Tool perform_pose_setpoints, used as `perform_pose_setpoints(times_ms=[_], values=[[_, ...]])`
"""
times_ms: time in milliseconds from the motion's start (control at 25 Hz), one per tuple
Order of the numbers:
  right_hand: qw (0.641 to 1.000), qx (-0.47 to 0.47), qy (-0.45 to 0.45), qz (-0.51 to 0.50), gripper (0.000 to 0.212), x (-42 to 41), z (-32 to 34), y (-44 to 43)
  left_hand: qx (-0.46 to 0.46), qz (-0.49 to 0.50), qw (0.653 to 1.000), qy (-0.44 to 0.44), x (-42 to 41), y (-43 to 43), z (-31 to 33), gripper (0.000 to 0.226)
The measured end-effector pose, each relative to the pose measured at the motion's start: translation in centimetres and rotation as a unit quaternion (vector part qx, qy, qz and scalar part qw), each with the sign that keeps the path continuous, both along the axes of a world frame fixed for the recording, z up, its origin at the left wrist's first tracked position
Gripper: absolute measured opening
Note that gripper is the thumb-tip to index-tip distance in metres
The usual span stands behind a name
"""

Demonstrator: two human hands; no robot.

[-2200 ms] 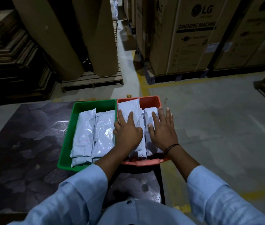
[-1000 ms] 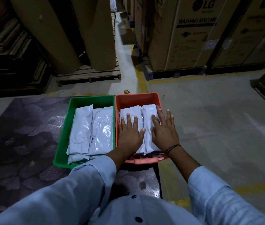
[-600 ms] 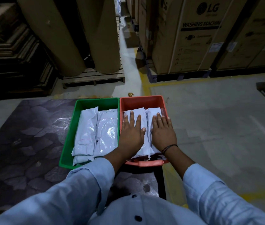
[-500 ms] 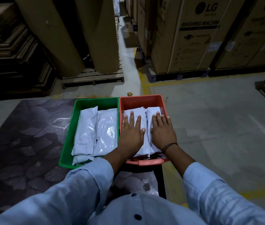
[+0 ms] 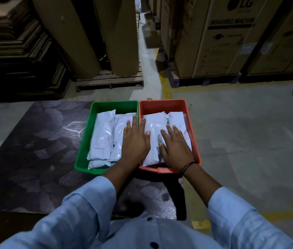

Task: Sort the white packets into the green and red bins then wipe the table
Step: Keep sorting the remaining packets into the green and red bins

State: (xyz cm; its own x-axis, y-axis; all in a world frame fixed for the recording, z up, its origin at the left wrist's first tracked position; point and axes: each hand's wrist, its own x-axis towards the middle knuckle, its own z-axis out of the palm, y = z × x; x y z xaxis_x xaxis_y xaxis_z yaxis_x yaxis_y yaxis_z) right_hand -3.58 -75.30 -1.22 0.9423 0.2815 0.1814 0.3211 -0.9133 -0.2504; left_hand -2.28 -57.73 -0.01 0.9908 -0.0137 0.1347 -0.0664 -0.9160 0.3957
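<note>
White packets lie in both bins at the middle of the frame. The green bin [image 5: 82,141] holds a few packets [image 5: 102,135] lying lengthwise, with one more across its near end. The red bin [image 5: 194,141], touching it on the right, holds two stacks [image 5: 153,126] side by side.

The left hand [image 5: 135,142] lies flat with its fingers straight and spread. It sits across the wall the two bins share, with the outer fingers on a packet in the green bin and the forefinger and thumb on the left stack in the red bin. The right hand [image 5: 175,148] is just beside it, also flat and with fingers straight, pressing on the stacks in the red bin. Neither hand grips anything. A dark band [image 5: 187,166] circles the right wrist, and light blue sleeves [image 5: 81,209] fill the bottom of the frame.

Both bins sit at the right end of a dark marbled table [image 5: 34,150], with the bare top stretching to the left of the frame. Beyond it is a grey floor [image 5: 249,132] with a yellow line [image 5: 165,87]. Big brown rolls [image 5: 81,33] stand on a pallet [image 5: 109,81] at upper centre. Flat cardboard [image 5: 16,51] is stacked at upper left, and large boxes [image 5: 223,42] printed "LG" stand at upper right.
</note>
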Motion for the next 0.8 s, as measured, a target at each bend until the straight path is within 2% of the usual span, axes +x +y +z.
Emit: perform_pose_setpoints(times_ms=[240,400,520,640,800], values=[[0.997,0.043,0.003,0.058,0.057,-4.7,-1.3,4.3,-0.017,0.030,0.999,0.014,-5.2,5.4,-0.4,0.059],[0.999,0.030,-0.018,0.035,0.052,-7.8,-1.8,6.3,0.097,0.022,0.994,0.037,-9.6,9.0,-1.5,0.061],[0.999,-0.009,-0.039,0.002,0.045,-9.6,-2.3,7.5,0.119,0.036,0.990,0.068,-12.2,11.1,-2.3,0.062],[0.998,-0.029,-0.037,-0.032,0.053,-10.4,-2.9,8.6,0.099,0.022,0.991,0.087,-12.8,11.9,-2.6,0.061],[0.999,-0.003,-0.027,-0.027,0.067,-10.1,-3.1,9.2,0.087,0.000,0.992,0.086,-12.6,13.0,-2.8,0.061]])
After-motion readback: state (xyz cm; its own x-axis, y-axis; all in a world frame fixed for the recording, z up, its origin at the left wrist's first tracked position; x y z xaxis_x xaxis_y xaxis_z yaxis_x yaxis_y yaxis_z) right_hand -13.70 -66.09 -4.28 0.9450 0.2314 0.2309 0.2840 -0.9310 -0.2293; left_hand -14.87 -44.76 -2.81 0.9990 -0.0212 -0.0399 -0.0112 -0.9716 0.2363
